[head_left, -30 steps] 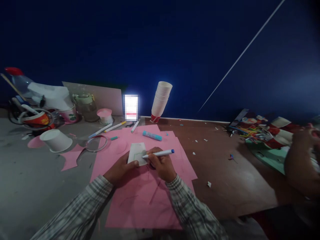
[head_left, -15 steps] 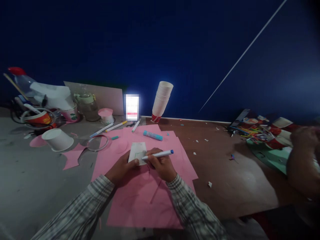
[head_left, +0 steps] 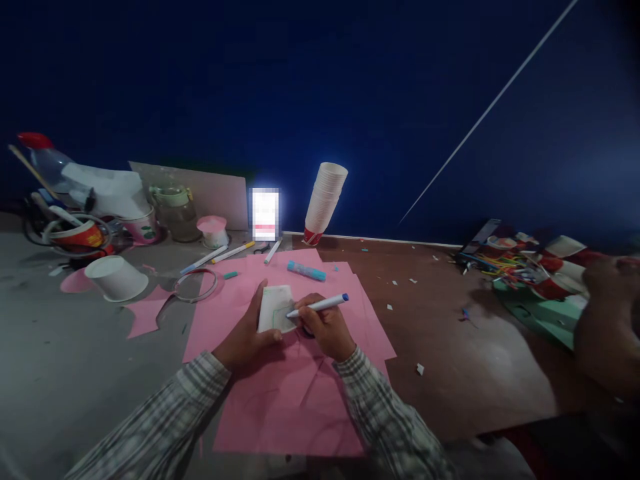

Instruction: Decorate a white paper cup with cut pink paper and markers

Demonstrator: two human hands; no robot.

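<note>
My left hand grips a small white paper cup from its left side, the thumb along its lower edge. Thin green lines form part of a box shape on the cup's face. In my right hand is a white marker with a blue end, its tip touching the cup near those lines. Both hands are above overlapping pink paper sheets. A light-blue tube lies on the paper beyond them.
Left are an overturned white cup, a ring, markers and a glass jar. A leaning cup stack stands by the wall. At right, another person's arm is near green paper and straws.
The cup has turned slightly and shows more of its face. My left thumb has shifted a little lower and right. The marker tip remains at the cup.
</note>
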